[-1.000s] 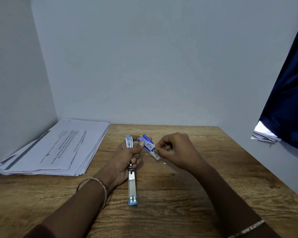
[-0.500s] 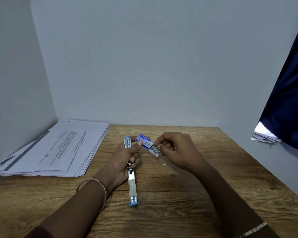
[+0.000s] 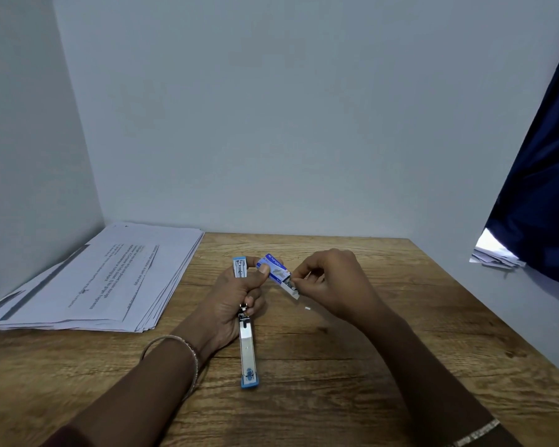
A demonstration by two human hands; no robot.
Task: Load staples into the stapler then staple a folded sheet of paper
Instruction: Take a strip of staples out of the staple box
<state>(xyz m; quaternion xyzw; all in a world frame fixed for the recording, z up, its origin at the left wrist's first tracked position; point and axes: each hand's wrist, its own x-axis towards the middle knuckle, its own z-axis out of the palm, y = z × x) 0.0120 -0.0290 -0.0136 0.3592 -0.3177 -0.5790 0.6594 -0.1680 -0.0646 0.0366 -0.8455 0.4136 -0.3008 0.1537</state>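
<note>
A blue and silver stapler (image 3: pixel 248 346) lies swung fully open on the wooden table (image 3: pixel 336 366), its long metal arm pointing toward me. My left hand (image 3: pixel 236 301) grips the stapler at its hinge and pinches a small blue staple box (image 3: pixel 273 267) under the thumb. The box's white inner tray (image 3: pixel 291 287) is slid out to the right. My right hand (image 3: pixel 333 283) has its fingertips pinched at the open end of that tray; whether it holds staples is hidden. A tiny white scrap (image 3: pixel 307 308) lies on the table below the box.
A thick stack of printed sheets (image 3: pixel 104 279) lies at the table's back left corner against the walls. A dark blue curtain (image 3: pixel 542 195) hangs at the right, with some papers (image 3: pixel 494 258) on a ledge under it.
The inner tray has come further out of the box again, and my right fingertips have shifted along it. My left hand and the stapler stay in place.
</note>
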